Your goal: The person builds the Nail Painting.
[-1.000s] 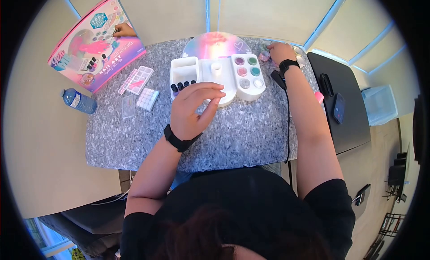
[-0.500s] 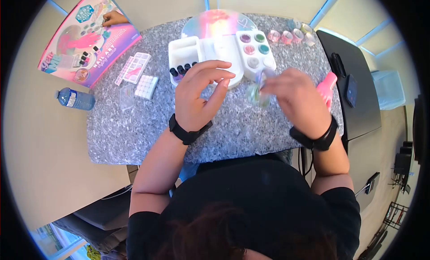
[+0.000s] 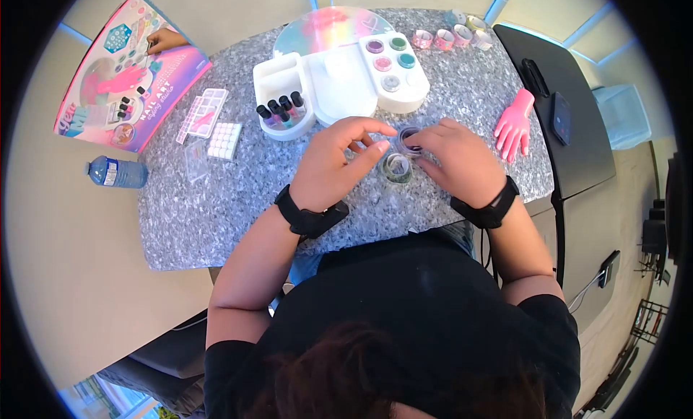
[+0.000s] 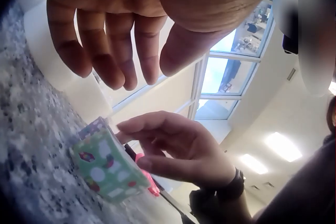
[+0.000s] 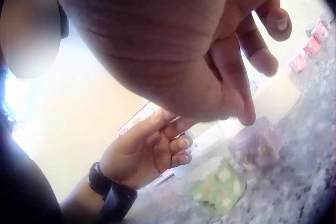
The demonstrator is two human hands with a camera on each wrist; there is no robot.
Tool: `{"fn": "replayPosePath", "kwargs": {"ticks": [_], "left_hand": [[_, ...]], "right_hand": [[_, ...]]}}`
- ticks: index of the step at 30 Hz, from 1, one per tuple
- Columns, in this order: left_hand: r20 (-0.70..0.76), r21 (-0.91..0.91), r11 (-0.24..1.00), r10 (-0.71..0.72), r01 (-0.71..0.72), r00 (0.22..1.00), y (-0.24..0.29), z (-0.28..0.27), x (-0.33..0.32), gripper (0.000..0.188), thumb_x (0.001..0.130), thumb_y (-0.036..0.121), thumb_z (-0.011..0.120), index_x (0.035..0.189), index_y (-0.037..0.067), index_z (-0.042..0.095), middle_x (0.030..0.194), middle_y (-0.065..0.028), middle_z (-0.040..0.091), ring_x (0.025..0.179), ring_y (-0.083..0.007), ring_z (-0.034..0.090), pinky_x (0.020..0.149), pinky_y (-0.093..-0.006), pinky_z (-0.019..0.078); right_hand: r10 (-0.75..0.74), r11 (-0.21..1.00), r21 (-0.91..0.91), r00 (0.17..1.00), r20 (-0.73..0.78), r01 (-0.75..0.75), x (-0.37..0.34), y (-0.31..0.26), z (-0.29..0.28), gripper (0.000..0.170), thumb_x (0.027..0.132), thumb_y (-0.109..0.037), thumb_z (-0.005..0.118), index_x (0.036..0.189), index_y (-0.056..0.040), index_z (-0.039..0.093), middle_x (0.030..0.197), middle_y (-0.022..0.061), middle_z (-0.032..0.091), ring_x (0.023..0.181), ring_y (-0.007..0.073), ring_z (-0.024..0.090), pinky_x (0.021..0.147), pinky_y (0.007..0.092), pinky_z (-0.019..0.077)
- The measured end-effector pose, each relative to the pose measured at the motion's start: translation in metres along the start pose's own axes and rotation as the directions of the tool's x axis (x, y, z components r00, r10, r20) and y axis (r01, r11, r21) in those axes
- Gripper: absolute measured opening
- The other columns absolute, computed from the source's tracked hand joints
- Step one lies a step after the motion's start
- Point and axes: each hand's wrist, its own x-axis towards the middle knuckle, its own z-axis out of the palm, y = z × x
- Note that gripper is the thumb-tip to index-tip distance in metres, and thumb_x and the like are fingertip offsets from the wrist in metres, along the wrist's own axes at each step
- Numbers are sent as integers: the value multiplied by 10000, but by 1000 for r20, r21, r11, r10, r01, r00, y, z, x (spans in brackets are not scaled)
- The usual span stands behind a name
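Note:
Two rolls of patterned tape stand on the grey speckled tabletop: a green roll, its print showing in the left wrist view, and a purple roll just behind it. My right hand is at the purple roll, a fingertip right at its top rim and the thumb apart from the finger. On the other side, my left hand hovers near both rolls with fingers loosely bent and nothing between them.
Behind the hands stands a white nail station with several polish bottles and glitter pots. More tape rolls sit back right, by a pink model hand. Left are a bead case, water bottle and printed box.
My right hand came from the back right corner with the green and purple rolls, and both now stand before me. The left hand has shifted slightly toward them.

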Motion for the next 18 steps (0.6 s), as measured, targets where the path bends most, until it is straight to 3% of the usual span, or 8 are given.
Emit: {"fn": "replayPosePath", "kwargs": {"ticks": [3,6,8,11,12,14,16,18], "left_hand": [[9,94,993,66,-66,998,0,0,1,259,1028,98,705,1278,63,760,1269,-69,753,1031,-139,662,929,-322,531],[-22,170,976,142,-137,990,5,-2,-1,316,991,104,738,1305,73,750,1353,-91,718,1042,-180,676,941,-341,537],[-28,248,922,312,-296,950,12,-3,-1,330,939,122,796,1263,85,748,1414,-99,682,1033,-219,688,946,-362,544],[58,288,868,407,-405,912,12,-8,-2,281,891,145,845,1150,92,749,1419,-112,667,1007,-250,695,924,-381,548],[60,286,867,409,-408,911,15,-11,-3,281,891,145,845,1150,92,749,1419,-112,667,1007,-250,695,924,-381,548],[202,431,792,383,-433,901,24,-19,-5,272,846,191,893,1046,105,729,1395,-116,669,985,-275,700,893,-392,550],[215,456,773,385,-441,897,24,-20,-7,291,822,219,909,1025,116,726,1392,-100,670,989,-273,700,888,-396,548],[229,497,743,386,-449,893,26,-26,-9,312,798,247,925,1005,128,723,1389,-84,670,994,-271,700,882,-401,546]], "right_hand": [[55,996,-79,997,57,-50,3,5,10,221,893,-51,714,1108,-94,747,1001,111,720,996,353,677,890,481,563],[52,994,-95,998,-24,-54,10,-7,2,171,901,-79,719,1069,-100,744,1012,102,711,996,349,675,877,469,566],[-28,999,-31,997,-75,26,12,-27,-11,136,898,-91,726,1033,-106,737,1018,74,699,969,325,672,856,443,563],[-120,993,-19,991,-60,119,13,-43,-24,124,887,-109,742,1010,-118,729,1004,46,678,924,296,659,827,416,555],[-137,989,-57,990,-23,135,12,-46,-27,130,878,-138,760,1004,-132,728,979,29,666,901,268,645,813,398,546],[-138,989,-47,990,11,139,9,-47,-30,159,863,-133,789,1016,-128,744,1004,35,669,912,280,632,825,404,536],[-159,987,-28,986,47,160,7,-48,-29,189,847,-128,818,1027,-124,760,1029,42,673,923,292,618,837,409,527],[-161,985,-51,987,28,162,8,-48,-24,131,893,-212,797,972,-138,724,987,8,656,970,251,634,862,395,529]]}}
